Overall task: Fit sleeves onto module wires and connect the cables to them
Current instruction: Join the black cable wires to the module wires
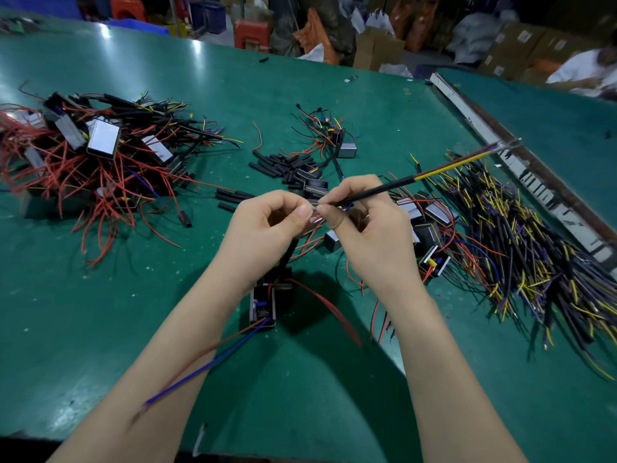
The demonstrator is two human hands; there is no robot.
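My left hand [267, 225] pinches thin wire ends rising from a small black module [263, 304] that hangs below it, above the green table [100, 312]. A black sleeve [289, 255] covers those wires just under my palm. Red and blue wires trail from the module toward my left forearm. My right hand [367, 228] pinches the near end of a black cable [377, 190], whose yellow and purple cores stick out up to the right. Both sets of fingertips meet at the wire tips.
A heap of modules with red wires [90, 155] lies at the left. Loose black sleeves [283, 165] sit in the middle, more modules [430, 222] by my right hand. A pile of black cables [521, 248] spreads right, beside a metal rail [521, 165].
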